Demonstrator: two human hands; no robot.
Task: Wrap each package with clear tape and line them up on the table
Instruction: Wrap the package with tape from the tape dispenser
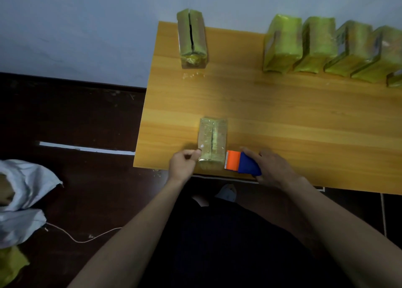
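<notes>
I have one package [212,143] lying flat on the wooden table [282,118] right in front of me, at about six o'clock on the tabletop, near the front edge. My left hand [183,162] is at its lower left corner with the fingers curled in and the thumb pressed against the package's side, pinning it rather than wrapping round it. My right hand [273,168] is closed around the blue handle of the tape dispenser [241,163], whose orange head sits just at the package's lower right corner, at about four o'clock from it. The top of this package looks glossy, so I judge it partly taped, with the wrap not finished. Up at twelve o'clock, at the far left corner of the table, another package [192,39] stands apart with a dark slit down its top; whether it is wrapped I cannot tell. Along the far edge toward two o'clock stands a row of packages [330,46], side by side and touching, which I take as the finished line. On the floor at eight o'clock lies a white sack [24,192], with something yellow-green below it, perhaps more packages waiting. So I judge the job well under way, not done.
</notes>
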